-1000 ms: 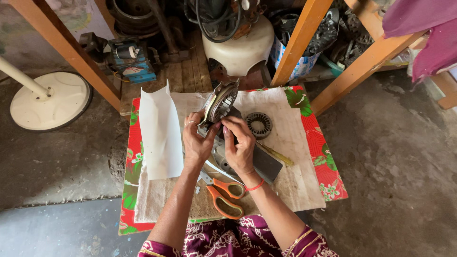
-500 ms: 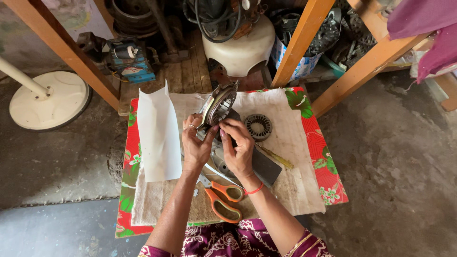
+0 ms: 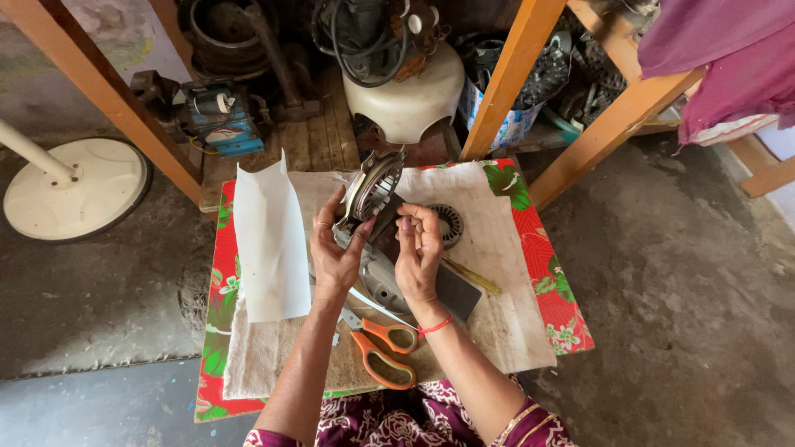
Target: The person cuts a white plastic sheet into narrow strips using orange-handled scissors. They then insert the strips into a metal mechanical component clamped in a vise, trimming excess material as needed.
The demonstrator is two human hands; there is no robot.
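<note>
Metal fills our left hand (image 3: 338, 258): we grip a round motor stator (image 3: 370, 189), tilted on edge above the cloth-covered low table (image 3: 530, 331). Our right hand (image 3: 418, 252) hovers just beside it, fingertips pressed together as if pinching something too small to tell. Orange-handled scissors (image 3: 383, 352) lie below our wrists. Behind the table, a printed bucket (image 3: 507, 128) holds wire fan guards (image 3: 542, 74).

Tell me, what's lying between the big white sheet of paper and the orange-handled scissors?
In the head view, the person's left forearm crosses the gap between the white paper sheet and the orange-handled scissors; under it lies only beige cloth.
</note>
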